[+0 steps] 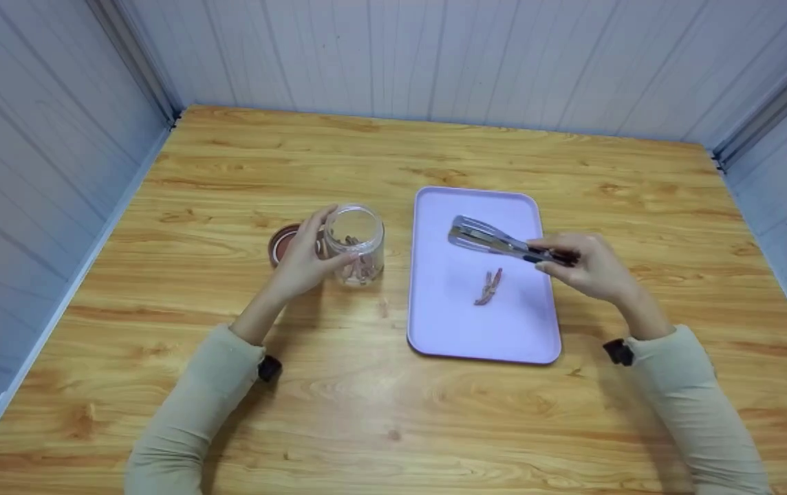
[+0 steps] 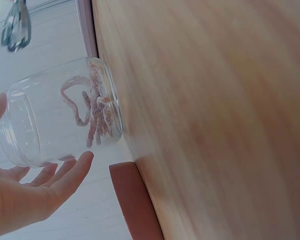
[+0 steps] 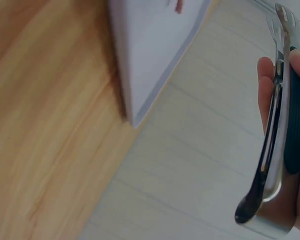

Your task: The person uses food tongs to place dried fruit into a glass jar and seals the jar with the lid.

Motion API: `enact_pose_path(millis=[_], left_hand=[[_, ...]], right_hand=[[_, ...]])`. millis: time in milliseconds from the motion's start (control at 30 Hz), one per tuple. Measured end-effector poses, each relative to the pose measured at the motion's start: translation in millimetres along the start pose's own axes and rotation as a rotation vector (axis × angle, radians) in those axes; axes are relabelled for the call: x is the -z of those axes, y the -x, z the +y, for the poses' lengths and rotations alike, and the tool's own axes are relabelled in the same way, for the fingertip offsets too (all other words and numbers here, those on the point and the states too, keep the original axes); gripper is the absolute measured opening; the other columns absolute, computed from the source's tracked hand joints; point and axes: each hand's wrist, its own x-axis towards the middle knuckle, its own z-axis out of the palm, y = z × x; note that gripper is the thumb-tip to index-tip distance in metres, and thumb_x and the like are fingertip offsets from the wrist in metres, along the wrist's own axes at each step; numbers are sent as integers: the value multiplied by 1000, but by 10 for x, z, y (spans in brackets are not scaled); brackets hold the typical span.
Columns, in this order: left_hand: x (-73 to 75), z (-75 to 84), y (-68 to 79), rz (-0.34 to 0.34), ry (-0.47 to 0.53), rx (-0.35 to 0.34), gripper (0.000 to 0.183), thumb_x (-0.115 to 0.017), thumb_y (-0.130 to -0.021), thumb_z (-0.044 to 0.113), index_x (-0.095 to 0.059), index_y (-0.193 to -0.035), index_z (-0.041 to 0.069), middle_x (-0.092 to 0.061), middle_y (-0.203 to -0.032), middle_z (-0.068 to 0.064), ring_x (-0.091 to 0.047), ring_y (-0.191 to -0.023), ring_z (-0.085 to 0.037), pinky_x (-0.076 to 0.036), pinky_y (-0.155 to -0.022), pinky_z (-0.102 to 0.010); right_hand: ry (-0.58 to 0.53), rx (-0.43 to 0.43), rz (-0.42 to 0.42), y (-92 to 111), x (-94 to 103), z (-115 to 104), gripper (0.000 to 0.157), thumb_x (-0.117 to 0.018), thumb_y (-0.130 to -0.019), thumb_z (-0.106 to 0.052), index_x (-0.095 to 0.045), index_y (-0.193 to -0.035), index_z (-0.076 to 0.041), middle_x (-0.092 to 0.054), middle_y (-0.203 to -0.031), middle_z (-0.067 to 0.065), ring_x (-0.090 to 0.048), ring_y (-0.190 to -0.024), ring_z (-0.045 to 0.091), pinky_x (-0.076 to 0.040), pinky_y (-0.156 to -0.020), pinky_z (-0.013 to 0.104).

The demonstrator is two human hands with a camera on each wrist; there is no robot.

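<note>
My left hand [image 1: 303, 265] holds a clear jar [image 1: 375, 249] near its open mouth, thumb on one side and fingers on the other. Several reddish-brown, stick-like pieces [image 2: 96, 112] with a pale coating lie at the jar's bottom. In my right hand [image 1: 589, 268] is a pair of metal serving tongs [image 1: 490, 240] with dark grips, held above the lilac tray [image 1: 445, 326]. Nothing shows between the slotted tong heads. On the tray, below the tongs, lie a few similar reddish strips [image 1: 488, 289], close together.
A brown-red round lid [image 1: 280, 244] sits on the wooden table [image 1: 338, 412], left of the jar and partly hidden by my left hand. Pale panelled walls [image 1: 400, 62] border the table at the back and sides.
</note>
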Motion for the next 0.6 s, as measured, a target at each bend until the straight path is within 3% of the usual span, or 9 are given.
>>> enact_pose_path(millis=[167,400,600], left_hand=[[-3,-2,1,0,-5,19,80,-73,-78,28,-28,-141,11,-30,-138,-15,-34,-123,-30,-31,-99,-45],[-5,1,3,-3,7,22,80,-73,-78,28,-28,-141,11,-30,-139,-16,-32,-124,-30,-29,-100,-46],[-5,4,2,-3,15,27,81,-74,-77,29,-27,-142,11,-30,-140,-15,-31,-125,-31,-28,-101,-49]], right_hand=[[-29,-72,-48,238,25,290,31,-69,-77,5,-67,-107,-1,-64,-81,4,-45,-55,9,-38,-46,20],[-27,-190,-79,378,137,14,30,-65,-76,12,-63,-105,10,-64,-83,16,-49,-55,13,-41,-46,21],[5,-276,-78,495,163,46,29,-64,-76,11,-63,-105,11,-65,-89,20,-52,-60,14,-44,-49,21]])
